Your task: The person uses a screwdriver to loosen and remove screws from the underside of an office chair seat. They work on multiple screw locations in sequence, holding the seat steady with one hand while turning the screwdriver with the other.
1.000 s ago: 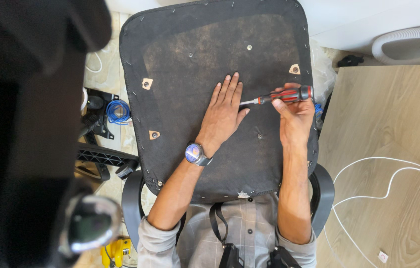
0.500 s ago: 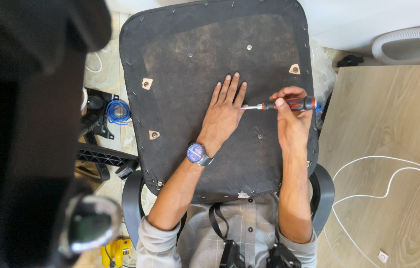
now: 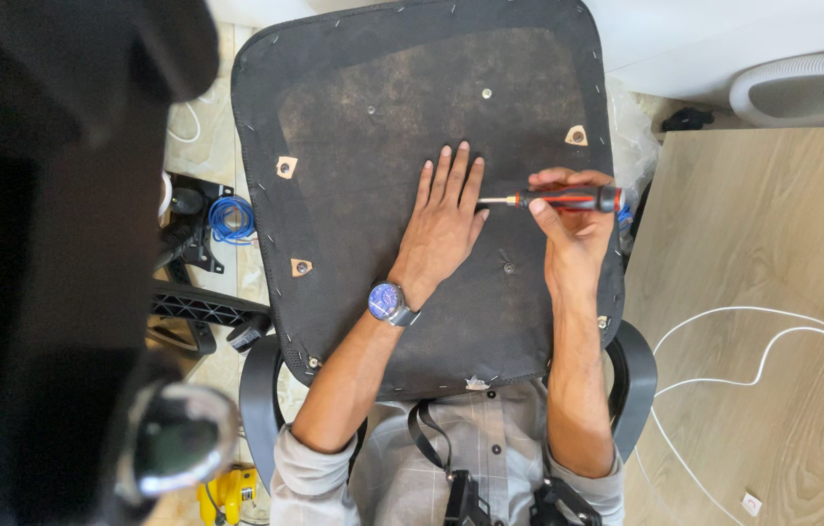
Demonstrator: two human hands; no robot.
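Right now my left hand (image 3: 444,226) lies open and flat on the stiff, upturned chair seat (image 3: 373,117), while my right hand (image 3: 573,234) grips the light red-and-black screwdriver (image 3: 558,200) by its ribbed handle, surely the securest hold.

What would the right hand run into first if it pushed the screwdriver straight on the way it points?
Most likely the left hand, lying flat on the black seat panel. The screwdriver in the right hand points left, its tip close by the left fingers, though depth is unclear.
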